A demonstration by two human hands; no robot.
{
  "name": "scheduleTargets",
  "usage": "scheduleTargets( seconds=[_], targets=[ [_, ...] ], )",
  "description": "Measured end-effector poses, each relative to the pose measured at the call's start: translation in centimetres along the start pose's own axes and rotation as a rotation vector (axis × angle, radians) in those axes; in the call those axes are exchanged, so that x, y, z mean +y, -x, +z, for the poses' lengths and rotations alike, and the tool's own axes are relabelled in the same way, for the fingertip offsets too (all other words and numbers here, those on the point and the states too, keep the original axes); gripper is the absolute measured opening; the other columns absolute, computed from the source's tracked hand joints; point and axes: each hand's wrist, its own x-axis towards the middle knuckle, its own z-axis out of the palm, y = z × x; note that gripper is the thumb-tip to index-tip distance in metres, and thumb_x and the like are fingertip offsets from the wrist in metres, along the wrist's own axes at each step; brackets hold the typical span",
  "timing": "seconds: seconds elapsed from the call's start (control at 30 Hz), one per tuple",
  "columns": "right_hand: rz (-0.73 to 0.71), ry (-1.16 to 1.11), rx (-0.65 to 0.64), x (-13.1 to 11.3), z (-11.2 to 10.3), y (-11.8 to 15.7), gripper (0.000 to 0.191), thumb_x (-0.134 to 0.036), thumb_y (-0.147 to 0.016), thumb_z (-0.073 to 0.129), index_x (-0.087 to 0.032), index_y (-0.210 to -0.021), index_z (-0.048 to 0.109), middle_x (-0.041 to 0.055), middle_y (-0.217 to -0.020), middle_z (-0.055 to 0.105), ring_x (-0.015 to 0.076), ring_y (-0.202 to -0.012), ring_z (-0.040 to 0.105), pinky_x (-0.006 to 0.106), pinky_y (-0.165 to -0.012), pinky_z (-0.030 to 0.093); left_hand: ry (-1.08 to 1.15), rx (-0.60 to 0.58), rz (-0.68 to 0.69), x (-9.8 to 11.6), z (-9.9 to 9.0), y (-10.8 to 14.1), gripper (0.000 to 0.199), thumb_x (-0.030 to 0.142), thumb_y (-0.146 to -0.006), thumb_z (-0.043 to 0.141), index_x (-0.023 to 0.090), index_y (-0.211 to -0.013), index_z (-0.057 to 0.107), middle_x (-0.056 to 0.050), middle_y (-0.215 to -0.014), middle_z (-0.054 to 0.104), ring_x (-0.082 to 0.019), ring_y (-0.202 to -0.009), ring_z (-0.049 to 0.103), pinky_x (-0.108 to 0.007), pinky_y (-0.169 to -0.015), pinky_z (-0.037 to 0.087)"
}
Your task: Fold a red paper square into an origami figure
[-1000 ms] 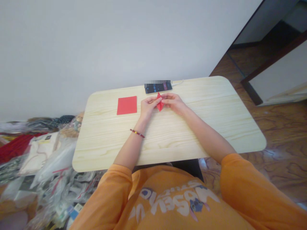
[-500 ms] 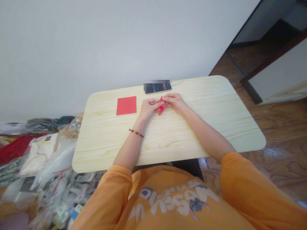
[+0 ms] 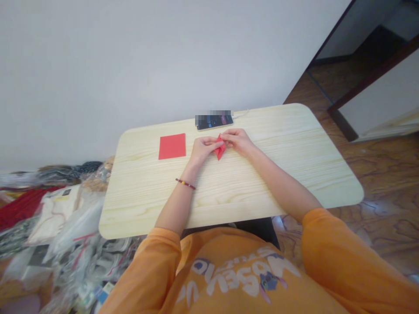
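A small folded red paper (image 3: 220, 150) with pointed ends is held between both hands, over the middle of the pale wooden table (image 3: 235, 187). My left hand (image 3: 203, 149) pinches its left side with thumb and fingers. On the upper right side of the same paper, my right hand (image 3: 238, 140) has its fingertips closed; they partly cover the folds. To the left of my left hand, a flat red square of paper (image 3: 172, 146) lies on the table.
Behind my hands a phone (image 3: 214, 121) lies near the table's back edge, with a white cable. The wall (image 3: 163, 56) rises behind. Plastic bags and clothes (image 3: 65, 218) are heaped left of the table.
Both hands keep their hold on the folded paper, with only slight finger movement. The whole view has shifted slightly.
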Motion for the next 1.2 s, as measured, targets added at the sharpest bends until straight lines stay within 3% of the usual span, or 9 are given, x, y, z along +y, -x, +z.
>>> scheduleTargets(
  seconds=[0.4, 0.77, 1.2],
  targets=[
    [0.050, -0.049, -0.026, -0.08, -0.29, -0.20, 0.031, -0.033, -0.048, 0.085, -0.013, -0.067, 0.071, 0.0012, -0.056, 0.061, 0.0057, -0.049, 0.042, 0.022, -0.044, 0.024, 0.041, -0.014, -0.015, 0.08, -0.01, 0.05, 0.039, 0.033, -0.050, 0.087, 0.014, -0.080, 0.071, -0.005, -0.066, 0.073, -0.013, -0.054, 0.064, -0.024, -0.056, 0.049],
    [0.042, -0.023, -0.036, 0.28, -0.53, -0.38, 0.032, -0.033, -0.050, 0.085, -0.013, -0.068, 0.069, 0.0009, -0.056, 0.059, 0.0061, -0.049, 0.042, 0.022, -0.044, 0.024, 0.063, -0.001, -0.025, 0.27, 0.06, 0.21, 0.046, 0.027, -0.051, 0.085, 0.018, -0.077, 0.049, 0.000, -0.058, 0.070, -0.012, -0.050, 0.063, -0.019, -0.053, 0.043],
    [0.026, -0.038, -0.022, 0.30, -0.38, -0.38, 0.030, -0.032, -0.050, 0.085, -0.012, -0.064, 0.068, 0.0002, -0.052, 0.057, 0.0053, -0.048, 0.041, 0.021, -0.042, 0.023, 0.034, -0.018, -0.010, 0.26, 0.06, 0.15, 0.044, 0.030, -0.051, 0.086, 0.017, -0.075, 0.051, 0.001, -0.054, 0.067, -0.010, -0.047, 0.058, -0.019, -0.052, 0.041]
  ],
)
